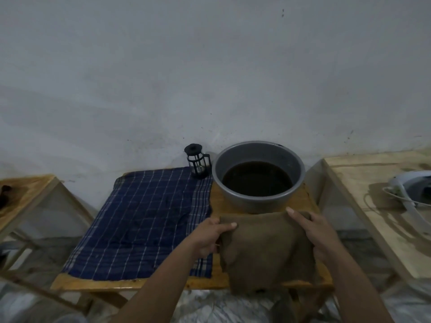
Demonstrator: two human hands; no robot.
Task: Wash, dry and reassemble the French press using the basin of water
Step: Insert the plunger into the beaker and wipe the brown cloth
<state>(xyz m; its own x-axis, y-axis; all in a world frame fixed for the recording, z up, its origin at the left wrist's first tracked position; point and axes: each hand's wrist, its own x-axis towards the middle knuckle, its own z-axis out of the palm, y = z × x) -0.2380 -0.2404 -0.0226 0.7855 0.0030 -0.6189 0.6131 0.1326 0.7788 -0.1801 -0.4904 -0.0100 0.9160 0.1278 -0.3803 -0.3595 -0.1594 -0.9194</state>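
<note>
We find the French press (197, 161) standing upright at the far edge of the tabletop (233, 284), close to the wall (210, 66), on the far right corner of a blue checked cloth (149, 220). Its black lid is on and the frame and handle are dark; the glass shows only faintly. The press lies well apart from both hands, beyond them and to the left. Just beside it, to its right, sits the basin (257, 176), a grey metal bowl holding dark water; whether press and basin touch we cannot tell. Nearer us, in front of the basin, a brown towel (265, 248) lies folded on the tabletop, its near edge hanging over the front. The left hand (211, 236) grips the towel's left edge, thumb laid on top and fingers curled underneath. The right hand (314, 231) holds the right edge, thumb extended flat along the far top corner, the other fingers wrapped round the side and largely hidden. Both grips are thus closed on the towel; neither touches the press or the basin. A second wooden tabletop (373, 183) stands to the right, carrying a white appliance (405, 190) with a cord. A wooden stand (25, 190) is at the left.
</note>
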